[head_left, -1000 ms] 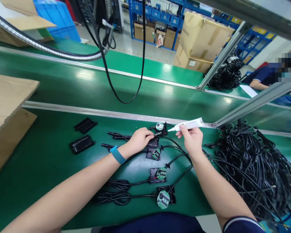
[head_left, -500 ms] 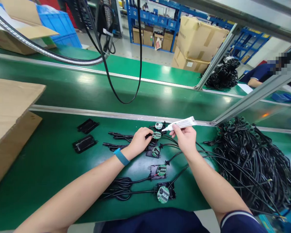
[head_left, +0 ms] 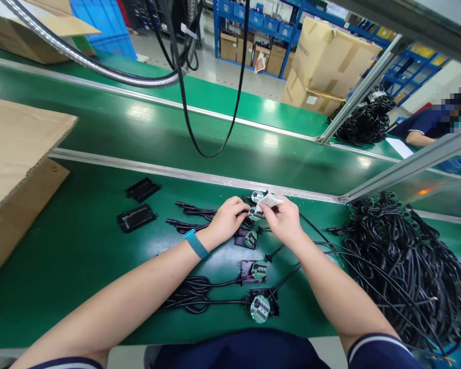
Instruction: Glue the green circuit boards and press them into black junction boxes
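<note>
A white squeeze tube [head_left: 271, 199] is pinched in my right hand [head_left: 286, 221], its nozzle end down at a round green circuit board [head_left: 255, 213]. The fingertips of my left hand [head_left: 229, 219] grip that same board at its left edge. Another round board [head_left: 257, 196] lies just beyond it. Nearer to me, further circuit boards [head_left: 251, 238], [head_left: 259, 269] rest on black plastic housings [head_left: 247, 270] with cables attached. The nearest board [head_left: 260, 308] sits over its housing at the front. My right fingers partly cover the tube.
Two black plastic covers [head_left: 137, 218] lie to the left. A large heap of black cables [head_left: 403, 266] fills the right side. A cardboard box [head_left: 19, 169] stands at the left, and a black cable loop [head_left: 211, 154] hangs overhead. Another person's arm [head_left: 420, 138] shows at far right.
My right hand has tipped the tube and brought it left and down onto the board. My left hand stays at the board's edge. The view has shifted slightly.
</note>
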`<state>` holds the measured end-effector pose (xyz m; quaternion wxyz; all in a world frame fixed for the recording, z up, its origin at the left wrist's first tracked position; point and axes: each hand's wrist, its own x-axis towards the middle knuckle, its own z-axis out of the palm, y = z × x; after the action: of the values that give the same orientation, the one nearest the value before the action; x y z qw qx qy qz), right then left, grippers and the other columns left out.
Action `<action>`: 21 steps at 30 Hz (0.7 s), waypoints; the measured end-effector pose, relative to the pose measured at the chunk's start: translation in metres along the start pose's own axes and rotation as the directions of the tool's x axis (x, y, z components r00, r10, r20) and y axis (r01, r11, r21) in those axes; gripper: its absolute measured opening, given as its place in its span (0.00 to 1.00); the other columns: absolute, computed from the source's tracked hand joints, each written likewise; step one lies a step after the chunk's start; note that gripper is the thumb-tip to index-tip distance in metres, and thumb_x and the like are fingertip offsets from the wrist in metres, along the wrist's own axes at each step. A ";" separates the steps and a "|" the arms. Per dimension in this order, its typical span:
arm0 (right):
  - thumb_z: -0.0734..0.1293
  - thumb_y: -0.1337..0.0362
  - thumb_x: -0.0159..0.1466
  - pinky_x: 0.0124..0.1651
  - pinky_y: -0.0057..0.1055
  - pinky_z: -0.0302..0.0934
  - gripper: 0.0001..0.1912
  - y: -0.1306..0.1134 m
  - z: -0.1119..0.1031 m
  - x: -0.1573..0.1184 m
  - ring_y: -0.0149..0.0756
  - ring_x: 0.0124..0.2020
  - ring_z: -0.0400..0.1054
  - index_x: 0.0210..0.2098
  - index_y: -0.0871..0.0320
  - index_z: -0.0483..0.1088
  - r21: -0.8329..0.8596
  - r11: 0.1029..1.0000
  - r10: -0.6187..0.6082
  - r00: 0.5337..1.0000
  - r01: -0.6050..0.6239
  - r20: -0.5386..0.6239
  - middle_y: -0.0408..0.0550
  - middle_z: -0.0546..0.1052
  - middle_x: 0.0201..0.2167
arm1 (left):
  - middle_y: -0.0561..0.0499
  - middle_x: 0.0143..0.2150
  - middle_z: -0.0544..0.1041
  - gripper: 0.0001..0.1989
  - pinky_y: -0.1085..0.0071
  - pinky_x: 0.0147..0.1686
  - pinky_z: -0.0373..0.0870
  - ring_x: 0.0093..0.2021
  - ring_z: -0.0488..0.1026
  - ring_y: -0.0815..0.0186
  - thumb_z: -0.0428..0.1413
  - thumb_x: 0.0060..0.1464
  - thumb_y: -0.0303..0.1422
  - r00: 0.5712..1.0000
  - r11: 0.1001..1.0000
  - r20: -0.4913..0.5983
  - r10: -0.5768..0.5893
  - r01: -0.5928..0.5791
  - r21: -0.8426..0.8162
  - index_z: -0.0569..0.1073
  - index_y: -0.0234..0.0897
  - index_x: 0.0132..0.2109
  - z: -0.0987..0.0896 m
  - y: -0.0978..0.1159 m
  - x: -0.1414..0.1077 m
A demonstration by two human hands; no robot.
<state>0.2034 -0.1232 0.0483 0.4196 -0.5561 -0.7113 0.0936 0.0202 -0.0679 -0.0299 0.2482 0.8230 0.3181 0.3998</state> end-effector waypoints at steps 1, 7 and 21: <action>0.66 0.61 0.67 0.35 0.31 0.66 0.09 0.001 -0.001 0.000 0.36 0.30 0.71 0.31 0.55 0.73 -0.020 1.000 -0.010 1.000 0.010 0.002 0.45 0.74 0.27 | 0.49 0.40 0.73 0.10 0.65 0.44 0.72 0.43 0.72 0.64 0.56 0.57 0.22 1.000 1.000 0.000 0.001 -0.001 -0.001 0.77 0.38 0.43 0.000 0.000 0.000; 0.66 0.61 0.66 0.32 0.31 0.65 0.10 0.006 -0.010 -0.006 0.36 0.28 0.71 0.30 0.55 0.72 -0.075 0.996 0.047 0.999 -0.047 0.000 0.45 0.74 0.26 | 0.49 0.41 0.73 0.09 0.65 0.45 0.72 0.43 0.72 0.63 0.56 0.57 0.22 1.000 0.999 0.007 -0.026 0.026 -0.030 0.77 0.38 0.43 -0.001 0.001 0.000; 0.67 0.60 0.64 0.35 0.32 0.66 0.13 -0.009 0.001 -0.001 0.38 0.30 0.73 0.23 0.55 0.71 -0.008 0.993 0.116 0.993 -0.116 -0.006 0.46 0.77 0.24 | 0.50 0.40 0.73 0.10 0.65 0.44 0.72 0.43 0.72 0.64 0.56 0.57 0.22 1.000 0.999 0.001 -0.026 0.026 -0.032 0.77 0.39 0.43 0.000 0.001 -0.001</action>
<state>0.1961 -0.1272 0.0523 0.4130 -0.5986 -0.6769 0.1134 0.0200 -0.0693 -0.0304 0.2666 0.8148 0.3223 0.4016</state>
